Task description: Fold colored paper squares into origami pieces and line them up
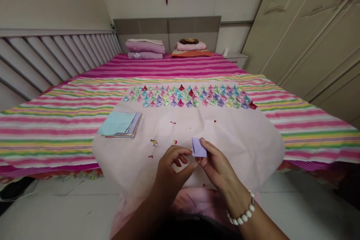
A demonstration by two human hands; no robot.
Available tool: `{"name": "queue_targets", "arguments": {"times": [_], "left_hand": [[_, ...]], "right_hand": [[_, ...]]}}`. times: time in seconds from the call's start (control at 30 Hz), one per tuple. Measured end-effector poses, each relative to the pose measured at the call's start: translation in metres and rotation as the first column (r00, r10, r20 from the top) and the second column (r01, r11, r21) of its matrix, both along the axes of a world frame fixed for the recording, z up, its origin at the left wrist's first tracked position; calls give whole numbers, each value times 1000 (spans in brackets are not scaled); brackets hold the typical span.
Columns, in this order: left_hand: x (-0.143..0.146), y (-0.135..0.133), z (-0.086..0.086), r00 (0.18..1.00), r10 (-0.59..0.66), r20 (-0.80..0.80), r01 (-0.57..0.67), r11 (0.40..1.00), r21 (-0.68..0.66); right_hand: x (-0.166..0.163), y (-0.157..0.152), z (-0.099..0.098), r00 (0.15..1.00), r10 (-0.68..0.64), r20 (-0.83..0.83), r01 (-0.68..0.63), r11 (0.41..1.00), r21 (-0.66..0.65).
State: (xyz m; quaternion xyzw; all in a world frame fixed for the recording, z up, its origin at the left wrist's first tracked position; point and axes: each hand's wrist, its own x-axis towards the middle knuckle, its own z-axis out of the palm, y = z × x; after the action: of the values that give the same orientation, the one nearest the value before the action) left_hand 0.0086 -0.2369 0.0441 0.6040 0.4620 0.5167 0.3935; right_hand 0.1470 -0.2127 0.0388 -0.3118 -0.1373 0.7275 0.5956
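Note:
Between thumb and fingers, my right hand pinches a small folded square of purple paper, held up over the pale pink sheet. My left hand is just to the left of it, thumb and fingers apart, fingertips by the paper's lower left edge. Whether those fingertips touch the paper I cannot tell. Farther back, several rows of small folded paper pieces in many colours stand on the sheet. A stack of coloured paper squares, light blue on top, lies at the left.
Small red and yellow scraps lie on the sheet left of my hands. A bed with a striped cover spreads beneath and around it. Folded bedding sits by the headboard. A railing runs along the left, a wardrobe along the right.

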Motion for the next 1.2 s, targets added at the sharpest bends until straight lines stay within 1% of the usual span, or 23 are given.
{"name": "queue_targets", "arguments": {"times": [0.07,0.17,0.3,0.43,0.53,0.6,0.73,0.8,0.9,1.0,1.1,1.2], "left_hand": [[1,-1,-1,999,31,14,-31,999,-10],[2,0,-3,995,79,67,-74,994,-84],[2,0,-3,993,97,72,-88,989,-123],[1,0,0,991,106,79,-87,971,-222],[1,0,1,992,121,35,-112,976,-189],[1,0,0,990,138,36,-130,977,-167],[1,1,-3,979,143,145,-105,965,-242],[1,1,-3,980,143,139,-104,960,-259],[1,-1,-4,988,149,47,-134,964,-231],[0,-2,-3,990,142,-12,-142,974,-176],[-1,-2,-3,991,127,-50,-131,987,-92],[-1,-3,-3,989,126,-81,-126,992,6]], "right_hand": [[-3,0,-2,1000,4,-23,-4,1000,-18],[-6,0,-3,998,7,-60,-9,999,-44],[-8,-2,-2,999,6,-47,-8,998,-61],[-10,-4,-1,999,-14,-39,9,994,-106],[-12,-4,-2,999,-20,-27,16,993,-113],[-12,-4,-2,1000,-16,-27,13,992,-124],[-13,-4,-2,998,-19,-52,11,990,-140],[-13,-4,-2,998,-20,-64,11,991,-136],[-14,-5,-2,997,-22,-76,12,991,-135],[-15,-4,-4,997,-52,-63,43,990,-136],[-16,-4,-6,995,-77,-67,66,987,-145],[-16,-3,-7,992,-69,-106,52,987,-154]]}}
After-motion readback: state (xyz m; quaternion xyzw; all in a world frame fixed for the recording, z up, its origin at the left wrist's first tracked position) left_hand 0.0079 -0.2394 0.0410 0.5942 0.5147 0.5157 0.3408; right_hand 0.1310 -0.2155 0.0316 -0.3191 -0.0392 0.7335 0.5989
